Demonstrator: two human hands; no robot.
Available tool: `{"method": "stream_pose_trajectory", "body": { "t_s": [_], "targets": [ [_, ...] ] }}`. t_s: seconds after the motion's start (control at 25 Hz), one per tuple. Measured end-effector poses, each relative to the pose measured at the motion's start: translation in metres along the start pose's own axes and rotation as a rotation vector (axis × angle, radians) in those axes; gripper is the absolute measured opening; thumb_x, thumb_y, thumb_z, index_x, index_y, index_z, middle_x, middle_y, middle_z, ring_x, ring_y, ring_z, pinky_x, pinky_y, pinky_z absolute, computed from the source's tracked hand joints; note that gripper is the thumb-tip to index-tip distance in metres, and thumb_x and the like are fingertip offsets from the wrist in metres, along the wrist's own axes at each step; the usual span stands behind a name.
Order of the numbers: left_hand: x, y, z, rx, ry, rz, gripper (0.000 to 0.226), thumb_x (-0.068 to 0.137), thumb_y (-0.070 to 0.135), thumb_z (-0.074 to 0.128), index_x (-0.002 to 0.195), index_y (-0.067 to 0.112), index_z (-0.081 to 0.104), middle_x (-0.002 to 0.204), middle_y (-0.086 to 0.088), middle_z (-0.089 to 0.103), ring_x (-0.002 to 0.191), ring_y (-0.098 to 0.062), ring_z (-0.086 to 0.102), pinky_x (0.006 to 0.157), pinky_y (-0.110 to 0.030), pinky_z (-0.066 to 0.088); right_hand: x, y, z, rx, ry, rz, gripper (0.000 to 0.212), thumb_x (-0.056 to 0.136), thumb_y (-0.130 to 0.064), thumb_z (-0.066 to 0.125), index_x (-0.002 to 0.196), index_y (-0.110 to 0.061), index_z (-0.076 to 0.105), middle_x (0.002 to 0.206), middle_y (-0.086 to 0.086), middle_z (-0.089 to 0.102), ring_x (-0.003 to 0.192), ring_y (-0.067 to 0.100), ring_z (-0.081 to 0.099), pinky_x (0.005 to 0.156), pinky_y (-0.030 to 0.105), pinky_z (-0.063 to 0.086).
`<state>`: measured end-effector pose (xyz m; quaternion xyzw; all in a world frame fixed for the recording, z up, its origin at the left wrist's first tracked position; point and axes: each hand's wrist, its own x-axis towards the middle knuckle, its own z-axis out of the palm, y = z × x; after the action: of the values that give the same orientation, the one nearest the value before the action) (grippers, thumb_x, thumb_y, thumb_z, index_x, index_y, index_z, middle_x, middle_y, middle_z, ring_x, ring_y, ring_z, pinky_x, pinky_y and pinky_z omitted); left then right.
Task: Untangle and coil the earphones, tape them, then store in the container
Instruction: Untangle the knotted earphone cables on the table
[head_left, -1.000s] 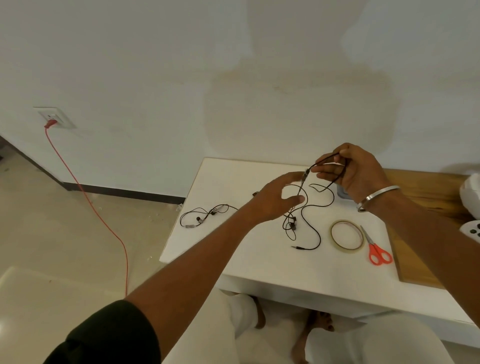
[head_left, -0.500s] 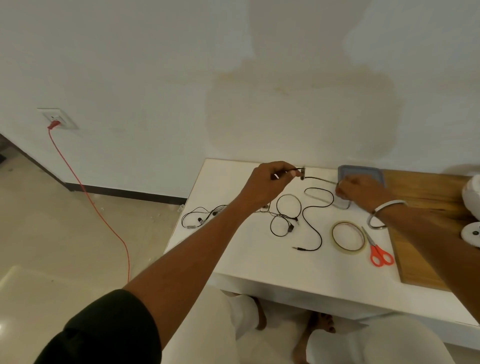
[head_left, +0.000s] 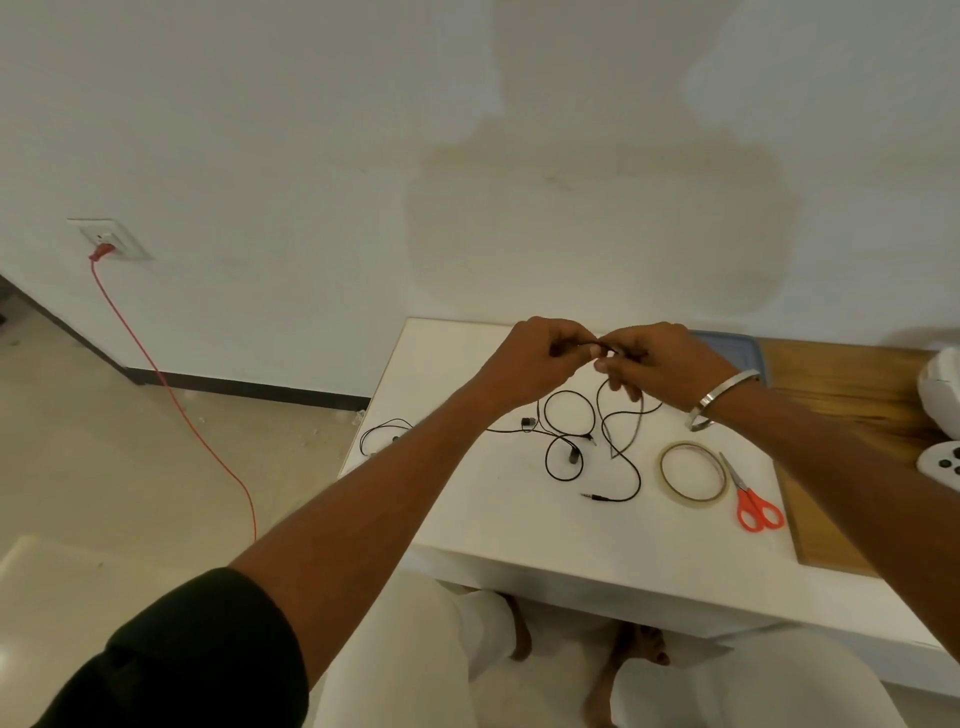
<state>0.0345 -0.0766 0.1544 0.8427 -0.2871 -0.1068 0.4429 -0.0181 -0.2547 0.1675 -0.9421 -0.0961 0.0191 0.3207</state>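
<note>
Head view: left hand (head_left: 540, 364) and right hand (head_left: 660, 366) are now meeting above the white table (head_left: 467, 519), both pinching the thin black earphone cable (head_left: 566, 441), its loops trailing toward 6 o'clock. Glossy tape ring (head_left: 693, 473) lying at 4 o'clock; grey container (head_left: 737, 345) is mostly hidden behind the right hand.

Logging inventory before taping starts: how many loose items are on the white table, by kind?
Black earphones: 2, one set gripped by both hands, one lying at the table's left edge
Tape roll: 1
Orange-handled scissors: 1
Grey-blue container: 1, partly hidden behind the right hand
Total: 5
</note>
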Motion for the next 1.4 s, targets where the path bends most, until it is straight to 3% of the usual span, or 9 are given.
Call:
{"method": "stream_pose_trajectory", "body": {
  "t_s": [0.12, 0.32, 0.52, 0.72, 0.8, 0.88, 1.04, 1.16, 1.4],
  "targets": [
    [-0.001, -0.001, -0.008, -0.061, -0.014, -0.020, 0.013, 0.091, 0.028, 0.066, 0.093, 0.016, 0.072, 0.067, 0.004, 0.063, 0.059, -0.005, 0.055, 0.060, -0.019, 0.046, -0.005, 0.009, -0.001, 0.061, 0.063, -0.010, 0.019, 0.096, -0.023, 0.051, 0.088, -0.018, 0.068, 0.050, -0.005, 0.054, 0.041, 0.006, 0.051, 0.055, 0.023, 0.044],
    [-0.004, -0.011, -0.018, -0.004, -0.102, -0.041, 0.019, 0.096, 0.027, 0.058, 0.094, 0.015, 0.072, 0.067, 0.012, 0.061, 0.064, -0.002, 0.059, 0.061, -0.009, 0.042, -0.013, 0.014, -0.011, 0.497, 0.300, -0.086, 0.028, 0.101, -0.015, 0.040, 0.081, -0.003, 0.055, 0.060, 0.008, 0.051, 0.054, 0.021, 0.053, 0.059, 0.030, 0.048],
    [-0.006, -0.019, -0.022, -0.073, -0.053, -0.038, 0.021, 0.100, 0.024, 0.051, 0.097, 0.015, 0.070, 0.065, 0.003, 0.050, 0.064, -0.011, 0.052, 0.067, -0.030, 0.055, -0.013, 0.028, -0.023, 0.540, 0.469, 0.016, 0.029, 0.101, -0.015, 0.037, 0.079, -0.010, 0.056, 0.069, 0.010, 0.057, 0.061, 0.008, 0.059, 0.068, 0.028, 0.051],
    [-0.006, -0.002, -0.019, -0.117, -0.015, 0.013, 0.022, 0.099, 0.029, 0.052, 0.101, 0.021, 0.072, 0.057, 0.019, 0.050, 0.066, -0.018, 0.040, 0.061, -0.026, 0.038, -0.018, 0.057, -0.008, 0.271, 0.201, 0.297, 0.024, 0.096, -0.027, 0.048, 0.101, -0.008, 0.064, 0.099, 0.014, 0.066, 0.090, 0.022, 0.061, 0.088, 0.037, 0.051],
    [-0.003, 0.004, -0.014, -0.103, -0.042, 0.034, 0.022, 0.099, 0.029, 0.053, 0.103, 0.020, 0.073, 0.056, 0.021, 0.051, 0.064, -0.015, 0.038, 0.061, -0.025, 0.036, -0.020, 0.054, 0.000, 0.206, 0.117, 0.261, 0.053, 0.087, -0.043, 0.056, 0.129, -0.010, 0.050, 0.123, 0.009, 0.058, 0.113, 0.021, 0.054, 0.102, 0.038, 0.042],
    [-0.001, 0.007, -0.009, -0.078, -0.064, 0.061, 0.021, 0.098, 0.029, 0.054, 0.102, 0.020, 0.073, 0.062, 0.020, 0.057, 0.063, -0.013, 0.041, 0.062, -0.024, 0.036, -0.017, 0.040, 0.006, 0.139, 0.081, 0.109, 0.065, 0.087, -0.036, 0.060, 0.143, -0.016, 0.034, 0.135, 0.000, 0.047, 0.125, 0.013, 0.044, 0.103, 0.029, 0.033],
    [0.000, 0.007, -0.005, -0.021, -0.060, 0.059, 0.019, 0.097, 0.028, 0.057, 0.098, 0.017, 0.073, 0.078, 0.010, 0.068, 0.071, -0.021, 0.055, 0.070, -0.034, 0.046, -0.005, 0.008, 0.012, 0.118, 0.009, -0.085, 0.029, 0.090, -0.027, 0.059, 0.117, -0.015, 0.057, 0.096, -0.005, 0.072, 0.088, 0.003, 0.066, 0.081, 0.023, 0.049],
    [-0.003, 0.006, -0.008, -0.020, -0.053, 0.037, 0.019, 0.097, 0.026, 0.057, 0.097, 0.015, 0.072, 0.073, 0.010, 0.063, 0.067, -0.009, 0.055, 0.068, -0.026, 0.046, 0.003, 0.003, 0.013, 0.008, 0.055, -0.070, 0.021, 0.095, -0.023, 0.050, 0.097, -0.008, 0.064, 0.061, 0.000, 0.068, 0.054, 0.008, 0.059, 0.062, 0.015, 0.042],
    [-0.010, -0.003, -0.010, -0.035, -0.042, -0.058, 0.022, 0.096, 0.033, 0.057, 0.092, 0.015, 0.069, 0.061, -0.002, 0.054, 0.056, -0.015, 0.049, 0.058, -0.027, 0.040, 0.000, 0.009, 0.010, 0.087, 0.127, -0.042, 0.027, 0.100, -0.023, 0.041, 0.095, -0.016, 0.067, 0.052, 0.003, 0.062, 0.050, 0.005, 0.059, 0.062, 0.006, 0.041]
  ]
}}
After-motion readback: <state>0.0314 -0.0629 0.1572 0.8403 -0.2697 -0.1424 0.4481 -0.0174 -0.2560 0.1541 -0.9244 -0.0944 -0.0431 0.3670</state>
